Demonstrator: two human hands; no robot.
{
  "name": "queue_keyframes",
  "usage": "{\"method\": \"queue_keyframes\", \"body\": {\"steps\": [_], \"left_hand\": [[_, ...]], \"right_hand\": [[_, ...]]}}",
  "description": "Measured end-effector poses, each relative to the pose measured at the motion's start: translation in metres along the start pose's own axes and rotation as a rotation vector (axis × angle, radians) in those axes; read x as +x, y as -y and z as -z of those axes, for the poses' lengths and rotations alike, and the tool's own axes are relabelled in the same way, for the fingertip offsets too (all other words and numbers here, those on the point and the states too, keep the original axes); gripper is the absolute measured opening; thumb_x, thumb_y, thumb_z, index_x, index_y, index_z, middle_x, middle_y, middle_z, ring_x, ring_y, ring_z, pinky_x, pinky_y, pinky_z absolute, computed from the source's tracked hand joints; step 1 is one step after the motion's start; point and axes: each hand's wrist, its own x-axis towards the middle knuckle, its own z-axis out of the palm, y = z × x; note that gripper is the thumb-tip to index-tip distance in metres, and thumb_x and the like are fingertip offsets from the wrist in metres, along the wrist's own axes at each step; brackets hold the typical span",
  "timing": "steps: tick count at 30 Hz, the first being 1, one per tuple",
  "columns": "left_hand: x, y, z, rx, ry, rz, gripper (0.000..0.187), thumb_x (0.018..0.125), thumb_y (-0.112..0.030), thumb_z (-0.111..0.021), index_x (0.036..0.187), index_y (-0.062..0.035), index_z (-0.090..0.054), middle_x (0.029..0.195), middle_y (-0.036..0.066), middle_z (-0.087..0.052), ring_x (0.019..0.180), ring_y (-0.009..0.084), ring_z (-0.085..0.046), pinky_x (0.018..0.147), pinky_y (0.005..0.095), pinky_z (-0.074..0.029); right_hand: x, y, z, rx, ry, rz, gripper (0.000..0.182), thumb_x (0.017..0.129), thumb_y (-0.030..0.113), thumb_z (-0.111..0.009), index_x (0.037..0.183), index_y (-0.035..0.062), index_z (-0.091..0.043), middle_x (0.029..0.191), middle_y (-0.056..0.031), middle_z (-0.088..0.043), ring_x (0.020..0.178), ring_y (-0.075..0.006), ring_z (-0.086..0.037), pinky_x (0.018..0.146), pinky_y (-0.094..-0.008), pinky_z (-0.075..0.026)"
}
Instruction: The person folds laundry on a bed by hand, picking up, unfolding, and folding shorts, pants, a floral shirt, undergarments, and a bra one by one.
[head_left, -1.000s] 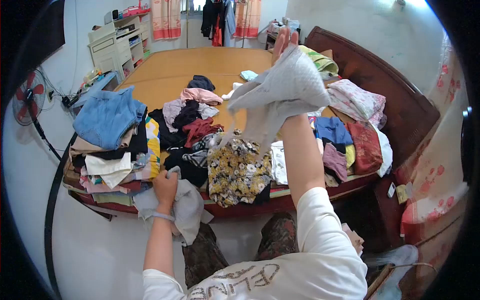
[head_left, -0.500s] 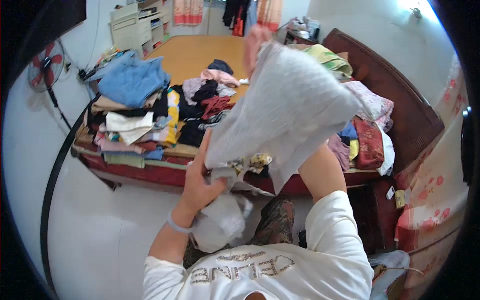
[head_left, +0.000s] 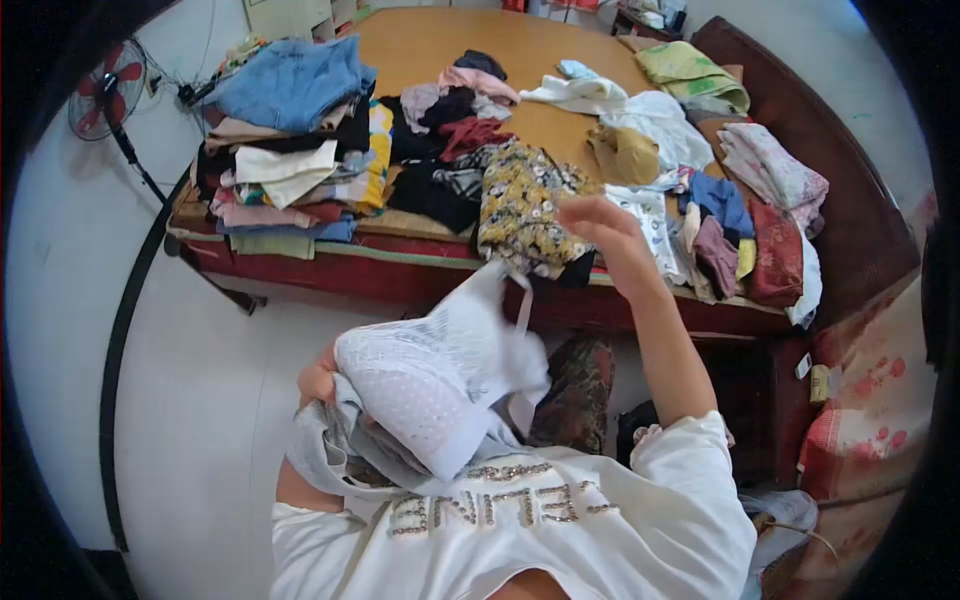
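Note:
A white bra with dotted, padded cups is bunched up in front of my chest, its straps swinging loose and blurred. My left hand is closed at its left edge, mostly hidden behind the cloth. Grey fabric hangs below the bra, around my left forearm. My right hand is raised over the bed's front edge, fingers stretched out and nothing in them. Close to its fingertips, a yellow floral garment lies on the bed.
A tall stack of folded clothes topped by blue denim sits on the bed's left. Dark and pink clothes are heaped mid-bed. White clothes and a tan garment lie right of them. A fan stands at left.
The white bra and grey fabric have come down from in front of the bed to my chest, at left. My right hand has moved down, now free of cloth. The view has tilted downward.

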Motion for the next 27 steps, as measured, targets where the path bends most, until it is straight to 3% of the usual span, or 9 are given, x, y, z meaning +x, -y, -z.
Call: {"method": "queue_keyframes", "body": {"steps": [3,7,9,12,15,17,18,22,27], "left_hand": [[-0.013,0.003,0.006,0.004,-0.029,-0.001,0.064,0.055,0.001,-0.062,0.118,0.0069,-0.056,0.106,0.017,-0.066,0.09,0.0211,-0.065,0.08,0.0317,-0.052],[-0.022,0.008,0.013,0.029,-0.063,0.012,0.068,0.053,0.001,-0.061,0.12,0.0078,-0.054,0.107,0.018,-0.065,0.092,0.0225,-0.065,0.081,0.0323,-0.052],[-0.025,0.009,0.016,0.054,-0.077,0.024,0.07,0.052,0.002,-0.061,0.121,0.0082,-0.054,0.108,0.018,-0.065,0.093,0.0232,-0.065,0.081,0.0325,-0.052],[-0.031,0.008,0.02,0.16,-0.12,0.048,0.073,0.05,0.002,-0.06,0.122,0.0088,-0.053,0.109,0.019,-0.065,0.094,0.0242,-0.065,0.082,0.0329,-0.052],[-0.038,0.01,0.005,0.397,-0.299,0.105,0.072,0.052,0.005,-0.058,0.124,0.0093,-0.051,0.11,0.019,-0.065,0.101,0.0246,-0.063,0.088,0.0336,-0.048],[-0.032,0.008,-0.006,0.757,-0.303,0.232,0.06,0.06,-0.001,-0.062,0.119,0.0082,-0.056,0.109,0.015,-0.066,0.102,0.0215,-0.061,0.089,0.0321,-0.046],[-0.033,0.006,0.005,0.924,-0.26,0.318,0.057,0.062,-0.004,-0.064,0.117,0.0072,-0.057,0.108,0.014,-0.066,0.101,0.0202,-0.061,0.088,0.0315,-0.046],[-0.046,0.016,0.041,1.308,-0.224,0.447,0.04,0.069,-0.012,-0.065,0.107,0.0024,-0.064,0.095,0.012,-0.07,0.09,0.0157,-0.063,0.082,0.0293,-0.048],[-0.068,0.039,0.079,1.35,-0.326,0.363,0.035,0.071,-0.017,-0.065,0.1,0.0027,-0.066,0.085,0.011,-0.07,0.078,0.0143,-0.063,0.073,0.0297,-0.05]], "right_hand": [[-0.052,-0.003,-0.013,0.091,0.494,-0.106,0.024,0.09,0.018,-0.056,0.097,-0.0028,-0.065,0.094,-0.0108,-0.065,0.086,-0.0182,-0.062,0.077,-0.0302,-0.049],[-0.104,-0.052,-0.075,0.136,0.932,-0.47,0.038,0.1,0.03,-0.043,0.095,0.0013,-0.067,0.088,-0.0056,-0.065,0.083,-0.0118,-0.059,0.072,-0.0255,-0.049],[-0.114,-0.085,-0.105,0.148,0.855,-0.622,0.032,0.098,0.027,-0.048,0.098,0.0017,-0.066,0.086,-0.0047,-0.065,0.082,-0.0111,-0.059,0.073,-0.0257,-0.049],[-0.109,-0.108,-0.138,0.264,0.425,-0.671,0.027,0.094,0.025,-0.052,0.103,0.0024,-0.064,0.091,-0.0042,-0.066,0.084,-0.0123,-0.061,0.078,-0.0275,-0.05],[-0.087,-0.099,-0.145,0.716,0.126,-0.586,0.033,0.092,0.025,-0.05,0.112,0.0016,-0.06,0.103,-0.0088,-0.066,0.097,-0.0201,-0.063,0.089,-0.0348,-0.048],[-0.067,-0.078,-0.142,1.268,0.107,-0.627,0.043,0.095,0.032,-0.042,0.119,-0.0003,-0.058,0.118,-0.015,-0.062,0.11,-0.0288,-0.059,0.101,-0.0437,-0.042],[-0.058,-0.098,-0.133,1.525,0.257,-0.538,0.05,0.096,0.037,-0.037,0.124,-0.0005,-0.055,0.125,-0.0176,-0.058,0.118,-0.0328,-0.053,0.107,-0.0461,-0.034],[-0.027,-0.047,-0.128,1.364,0.117,-0.519,0.053,0.096,0.041,-0.044,0.131,0.002,-0.048,0.13,-0.0171,-0.054,0.115,-0.033,-0.055,0.105,-0.05,-0.036],[-0.016,-0.055,-0.121,0.879,0.101,-0.41,0.045,0.086,0.014,-0.065,0.128,0.0062,-0.05,0.119,-0.0083,-0.061,0.109,-0.023,-0.059,0.096,-0.0416,-0.046]]}}
